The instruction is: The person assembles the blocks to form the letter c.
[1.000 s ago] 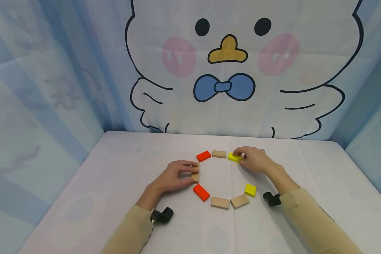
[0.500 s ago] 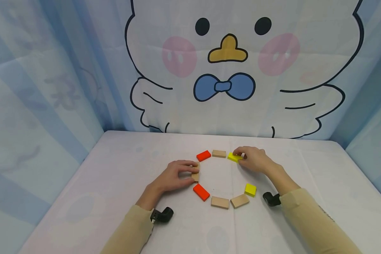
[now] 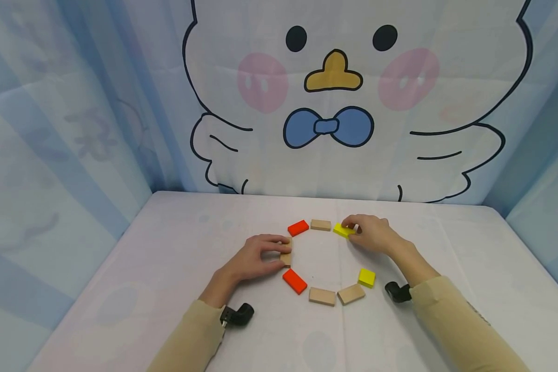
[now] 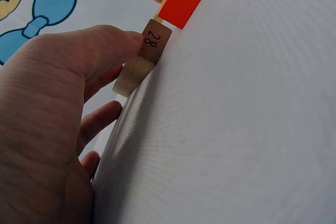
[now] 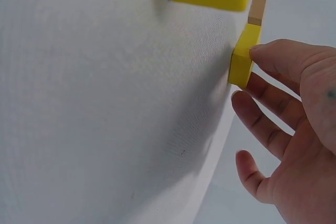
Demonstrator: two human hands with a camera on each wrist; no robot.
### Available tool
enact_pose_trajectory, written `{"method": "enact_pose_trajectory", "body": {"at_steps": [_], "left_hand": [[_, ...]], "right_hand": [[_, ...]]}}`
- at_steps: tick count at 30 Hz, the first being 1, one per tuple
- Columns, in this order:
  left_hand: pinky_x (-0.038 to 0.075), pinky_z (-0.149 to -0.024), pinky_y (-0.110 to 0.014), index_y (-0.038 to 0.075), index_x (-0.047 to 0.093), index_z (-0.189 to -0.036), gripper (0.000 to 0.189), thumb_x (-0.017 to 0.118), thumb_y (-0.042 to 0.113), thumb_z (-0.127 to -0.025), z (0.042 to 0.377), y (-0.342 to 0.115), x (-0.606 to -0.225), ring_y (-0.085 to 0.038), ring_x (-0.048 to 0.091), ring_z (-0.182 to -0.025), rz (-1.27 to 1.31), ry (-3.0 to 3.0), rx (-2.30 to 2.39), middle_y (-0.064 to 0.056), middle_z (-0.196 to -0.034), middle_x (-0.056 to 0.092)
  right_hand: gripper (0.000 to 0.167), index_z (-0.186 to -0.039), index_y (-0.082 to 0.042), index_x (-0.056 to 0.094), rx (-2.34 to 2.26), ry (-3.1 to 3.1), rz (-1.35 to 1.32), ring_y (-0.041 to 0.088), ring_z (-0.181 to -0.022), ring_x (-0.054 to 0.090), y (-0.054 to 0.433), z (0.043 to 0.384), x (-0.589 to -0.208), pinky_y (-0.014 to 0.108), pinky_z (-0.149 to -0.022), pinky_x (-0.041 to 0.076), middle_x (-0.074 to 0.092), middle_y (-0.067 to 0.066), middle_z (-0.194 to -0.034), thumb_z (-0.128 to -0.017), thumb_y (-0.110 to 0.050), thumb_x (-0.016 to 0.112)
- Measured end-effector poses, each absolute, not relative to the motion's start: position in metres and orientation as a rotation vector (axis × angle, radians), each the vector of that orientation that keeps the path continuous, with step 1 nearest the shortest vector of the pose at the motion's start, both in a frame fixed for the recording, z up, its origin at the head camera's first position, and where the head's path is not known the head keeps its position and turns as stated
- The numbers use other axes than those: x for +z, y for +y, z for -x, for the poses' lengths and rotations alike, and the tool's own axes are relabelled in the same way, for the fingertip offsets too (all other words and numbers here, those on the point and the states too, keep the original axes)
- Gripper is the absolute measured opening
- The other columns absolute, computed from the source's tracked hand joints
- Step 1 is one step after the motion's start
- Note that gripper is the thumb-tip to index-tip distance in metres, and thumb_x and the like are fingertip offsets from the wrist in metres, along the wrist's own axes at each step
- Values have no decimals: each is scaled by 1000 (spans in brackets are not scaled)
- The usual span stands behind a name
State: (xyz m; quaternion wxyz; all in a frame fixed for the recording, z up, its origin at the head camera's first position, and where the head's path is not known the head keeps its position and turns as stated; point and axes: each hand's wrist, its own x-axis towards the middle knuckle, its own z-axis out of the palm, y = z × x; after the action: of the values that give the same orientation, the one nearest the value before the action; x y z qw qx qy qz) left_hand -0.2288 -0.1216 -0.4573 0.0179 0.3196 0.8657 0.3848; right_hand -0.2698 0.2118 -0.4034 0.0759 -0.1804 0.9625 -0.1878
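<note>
Several flat wooden blocks lie in a ring on the white-covered table (image 3: 223, 217). At the ring's left side my left hand (image 3: 254, 258) holds a plain wooden block (image 3: 285, 259) between thumb and fingers. The left wrist view shows the thumb at the end of that wooden block (image 4: 155, 39), which is marked 28. My right hand (image 3: 374, 233) pinches a yellow block (image 3: 340, 230) at the far right of the ring. In the right wrist view, thumb and a fingertip meet this yellow block (image 5: 242, 59), and the other fingers stand apart from it.
A red block (image 3: 298, 228) and a plain block (image 3: 321, 225) lie along the far side. Nearer lie a red block (image 3: 295, 281), two plain blocks (image 3: 322, 296) and a yellow block (image 3: 366, 278). A printed curtain (image 3: 325, 170) hangs behind the table.
</note>
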Motion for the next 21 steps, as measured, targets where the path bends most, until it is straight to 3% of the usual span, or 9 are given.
{"method": "enact_pose_trajectory", "body": {"at_steps": [21], "left_hand": [[37,-110,-50,15,73,-127,36,73,22,-91,230,-122,-460,-21,49,-134,-1021,2700,1209,2,-139,60]], "right_hand": [[33,-129,-6,65,-621,2953,540,30,-100,58,222,263,-394,54,-84,37,67,12,-118,-97,-16,65]]}}
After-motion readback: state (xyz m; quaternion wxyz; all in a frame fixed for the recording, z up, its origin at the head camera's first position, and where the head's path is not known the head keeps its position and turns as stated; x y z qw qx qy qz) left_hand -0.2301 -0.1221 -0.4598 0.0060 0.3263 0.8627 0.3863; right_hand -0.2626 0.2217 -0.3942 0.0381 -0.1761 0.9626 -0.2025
